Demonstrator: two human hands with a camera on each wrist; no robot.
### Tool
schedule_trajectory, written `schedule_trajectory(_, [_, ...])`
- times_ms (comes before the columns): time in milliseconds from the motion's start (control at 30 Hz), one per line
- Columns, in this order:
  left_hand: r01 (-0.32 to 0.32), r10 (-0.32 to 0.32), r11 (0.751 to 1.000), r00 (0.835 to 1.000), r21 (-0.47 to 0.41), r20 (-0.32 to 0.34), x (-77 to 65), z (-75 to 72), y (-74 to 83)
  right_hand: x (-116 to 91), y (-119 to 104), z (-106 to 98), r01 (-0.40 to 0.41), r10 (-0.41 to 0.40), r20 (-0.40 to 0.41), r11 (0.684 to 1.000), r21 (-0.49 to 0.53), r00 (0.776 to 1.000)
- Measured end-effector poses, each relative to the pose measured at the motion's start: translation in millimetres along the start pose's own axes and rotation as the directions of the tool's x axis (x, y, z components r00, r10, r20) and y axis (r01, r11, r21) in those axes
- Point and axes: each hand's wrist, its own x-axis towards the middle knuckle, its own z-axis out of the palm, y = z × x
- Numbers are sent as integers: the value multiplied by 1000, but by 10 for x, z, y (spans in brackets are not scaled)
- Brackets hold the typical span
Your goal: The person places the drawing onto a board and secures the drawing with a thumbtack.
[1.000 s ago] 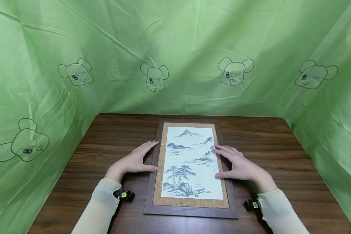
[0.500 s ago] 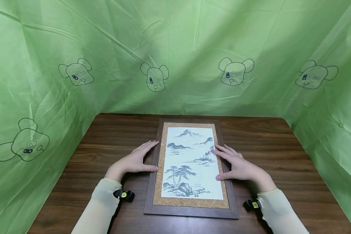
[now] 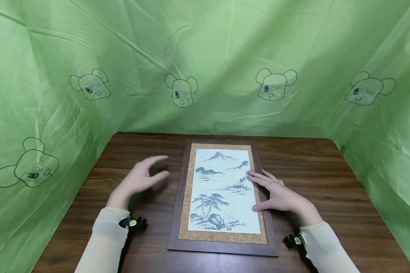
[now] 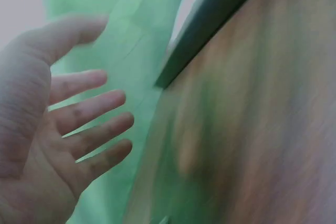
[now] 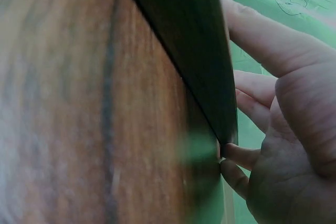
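Observation:
A dark wood picture frame [image 3: 225, 247] lies flat on the table, with a cork-coloured border [image 3: 222, 236] round an ink landscape print [image 3: 222, 182] of mountains and trees. To its left, my left hand [image 3: 139, 179] hovers apart from it, fingers extended and spread, holding nothing. The left wrist view shows that palm [image 4: 47, 177] facing the frame's side edge [image 4: 194, 35] across a gap. My right hand [image 3: 278, 194] rests over the frame's right side, thumb and fingertips reaching onto the print. In the right wrist view, the smaller fingers [image 5: 239, 156] touch the frame's outer edge [image 5: 205, 61].
The brown wood-grain table [image 3: 140, 151] has rounded far corners. Green cloth [image 3: 218, 102] printed with mouse-like heads hangs behind and along both sides. Small black devices sit on both wrists, the left one [image 3: 133, 223] and the right one [image 3: 294, 240].
My left hand has let go of the frame's left edge and moved left, away from it. The right hand shifted only slightly at its fingertips. The frame stays in place.

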Motion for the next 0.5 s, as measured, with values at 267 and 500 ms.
schedule_trajectory(267, [89, -89, 996, 990, -3, -113, -207, -298, -369, -12, 13, 2, 24, -24, -5, 1000, -18, 1000])
schedule_trajectory(500, [155, -150, 977, 988, -146, 41, -353, -364, -586, -18, 6, 3, 27, -27, -6, 1000, -14, 1000])
